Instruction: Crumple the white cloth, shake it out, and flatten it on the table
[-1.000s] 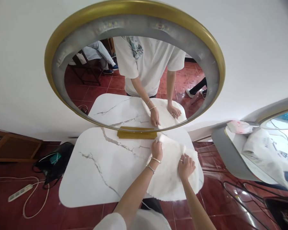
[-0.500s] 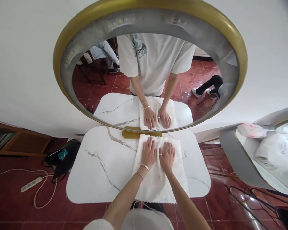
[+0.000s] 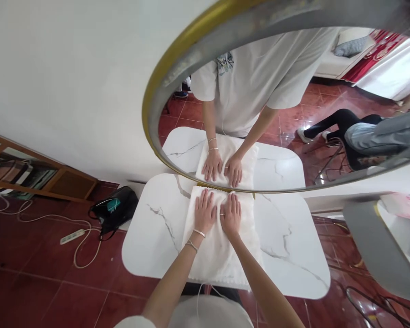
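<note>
Head view showed the white cloth (image 3: 219,260) spread on the marbled tabletop (image 3: 145,246), extending directly beneath both palms and toward the person's body. The left hand (image 3: 205,213) lay flat, palm down, fingers extended toward the round mirror (image 3: 188,40). The right hand (image 3: 231,216) lay just beside it in the same attitude, fingers extended. Neither hand was closed on the cloth; both rested on its far half. Slight wrinkles ran between the hands. The cloth's far edge lay near the mirror's lower rim.
</note>
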`<state>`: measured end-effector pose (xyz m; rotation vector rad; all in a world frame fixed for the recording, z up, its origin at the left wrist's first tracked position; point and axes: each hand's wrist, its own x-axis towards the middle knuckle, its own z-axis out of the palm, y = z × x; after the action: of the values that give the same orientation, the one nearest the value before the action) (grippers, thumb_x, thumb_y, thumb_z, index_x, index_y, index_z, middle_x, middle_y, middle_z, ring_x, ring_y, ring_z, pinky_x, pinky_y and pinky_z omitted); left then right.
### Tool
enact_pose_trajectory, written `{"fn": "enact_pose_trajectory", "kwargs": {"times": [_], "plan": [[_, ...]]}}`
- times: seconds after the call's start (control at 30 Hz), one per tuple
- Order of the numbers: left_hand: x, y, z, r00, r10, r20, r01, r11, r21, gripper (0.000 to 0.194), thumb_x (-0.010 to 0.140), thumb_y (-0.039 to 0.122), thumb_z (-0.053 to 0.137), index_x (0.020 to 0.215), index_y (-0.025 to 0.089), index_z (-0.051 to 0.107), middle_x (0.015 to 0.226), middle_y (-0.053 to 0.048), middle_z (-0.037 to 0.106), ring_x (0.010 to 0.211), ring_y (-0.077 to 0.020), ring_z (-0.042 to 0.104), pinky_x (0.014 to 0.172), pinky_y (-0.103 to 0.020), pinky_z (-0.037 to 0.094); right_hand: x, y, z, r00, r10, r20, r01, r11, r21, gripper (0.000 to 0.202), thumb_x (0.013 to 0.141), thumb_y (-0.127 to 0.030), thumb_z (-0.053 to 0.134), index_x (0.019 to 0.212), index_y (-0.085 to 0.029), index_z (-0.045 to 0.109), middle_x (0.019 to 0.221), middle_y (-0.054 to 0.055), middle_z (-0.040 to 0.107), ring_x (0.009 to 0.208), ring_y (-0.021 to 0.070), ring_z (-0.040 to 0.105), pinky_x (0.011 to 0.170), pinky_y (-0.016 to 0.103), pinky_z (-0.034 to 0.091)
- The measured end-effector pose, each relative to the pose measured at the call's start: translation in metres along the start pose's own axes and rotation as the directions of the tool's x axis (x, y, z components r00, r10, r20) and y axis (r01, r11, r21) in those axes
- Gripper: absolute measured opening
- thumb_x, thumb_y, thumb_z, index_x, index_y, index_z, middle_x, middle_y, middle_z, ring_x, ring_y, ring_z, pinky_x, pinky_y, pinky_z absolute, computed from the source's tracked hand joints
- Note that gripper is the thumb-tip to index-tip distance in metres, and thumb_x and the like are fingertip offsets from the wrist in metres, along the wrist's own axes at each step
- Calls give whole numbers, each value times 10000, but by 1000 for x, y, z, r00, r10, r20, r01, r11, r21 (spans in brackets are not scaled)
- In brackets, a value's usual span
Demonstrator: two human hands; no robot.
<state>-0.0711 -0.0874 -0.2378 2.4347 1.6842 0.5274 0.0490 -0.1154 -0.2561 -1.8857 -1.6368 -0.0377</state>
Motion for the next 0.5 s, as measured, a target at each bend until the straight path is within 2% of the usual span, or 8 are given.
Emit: {"fn": "enact_pose_trajectory", "kwargs": {"times": [0.1, 0.2, 0.27, 0.37, 0.5], "plan": [[-10, -31, -11, 996, -88, -24, 89, 995, 33, 545, 949, 301, 376, 1473, 174, 294, 1562, -119, 220, 1459, -230, 149, 1166, -459, 216, 2, -25, 13, 993, -111, 38, 107, 991, 74, 596, 963, -299, 365, 1503, -136, 172, 1457, 182, 386, 1408, 269, 253, 1086, 524, 325], [-17, -61, -20, 983, -181, -43, 183, 981, 61, 553, 937, 307, 398, 1466, 171, 311, 1556, -128, 236, 1454, -234, 170, 1163, -455, 215, 5, -48, 28, 959, -265, 105, 252, 960, 122, 604, 951, -286, 385, 1496, -115, 188, 1468, 193, 359, 1415, 270, 233, 1095, 509, 325], [-15, -79, -24, 975, -219, -45, 222, 973, 67, 555, 930, 316, 412, 1461, 180, 325, 1555, -126, 237, 1453, -239, 176, 1163, -458, 209, 12, -60, 39, 937, -315, 152, 299, 947, 116, 613, 948, -285, 382, 1496, -92, 184, 1495, 203, 310, 1426, 281, 196, 1104, 514, 304], [2, -105, -29, 971, -237, -35, 238, 969, 62, 548, 927, 335, 417, 1449, 183, 351, 1552, -125, 249, 1449, -242, 190, 1164, -456, 201, 27, -77, 59, 937, -299, 179, 292, 954, 62, 604, 948, -301, 367, 1484, -63, 224, 1495, 216, 307, 1414, 308, 204, 1095, 528, 287], [35, -145, -36, 974, -227, -23, 228, 971, 68, 553, 928, 357, 416, 1448, 179, 355, 1557, -121, 238, 1451, -245, 181, 1167, -448, 183, 52, -104, 90, 967, -175, 186, 179, 984, -6, 566, 947, -327, 344, 1432, -36, 349, 1398, 228, 443, 1324, 346, 337, 1056, 541, 297]]}}
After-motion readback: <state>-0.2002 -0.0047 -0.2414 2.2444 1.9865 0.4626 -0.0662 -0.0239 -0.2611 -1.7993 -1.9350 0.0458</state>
